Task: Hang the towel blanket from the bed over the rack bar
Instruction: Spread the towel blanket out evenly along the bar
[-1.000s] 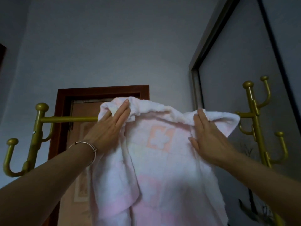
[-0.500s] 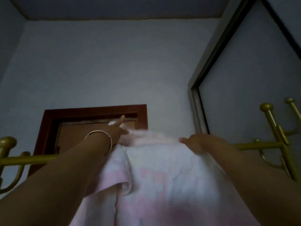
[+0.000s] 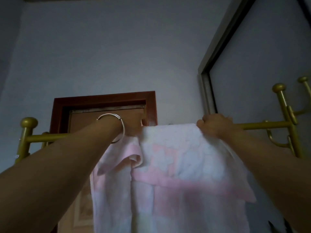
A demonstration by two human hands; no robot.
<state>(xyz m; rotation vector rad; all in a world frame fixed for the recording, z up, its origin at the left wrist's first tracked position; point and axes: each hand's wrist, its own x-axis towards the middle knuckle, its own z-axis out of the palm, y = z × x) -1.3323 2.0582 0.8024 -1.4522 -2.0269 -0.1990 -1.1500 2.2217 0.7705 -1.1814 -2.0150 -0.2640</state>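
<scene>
The pink and white towel blanket point(image 3: 176, 174) hangs over the gold rack bar point(image 3: 262, 125), its top edge lying along the bar and its near side falling straight down toward the bottom of the view. A corner is folded over on its left part. The right hand point(image 3: 214, 126) sits at the towel's top right corner, fingers curled down over the edge and bar, pinching the cloth. The left hand point(image 3: 133, 127) reaches past the bar behind the towel's top left part; it is mostly hidden, so I cannot tell whether it is spread or closed. A silver bracelet point(image 3: 114, 126) circles the left wrist. The bar runs between two gold posts with ball tops, left point(image 3: 25, 137) and right point(image 3: 284, 115). A red-brown door frame point(image 3: 104, 98) stands far behind
</scene>
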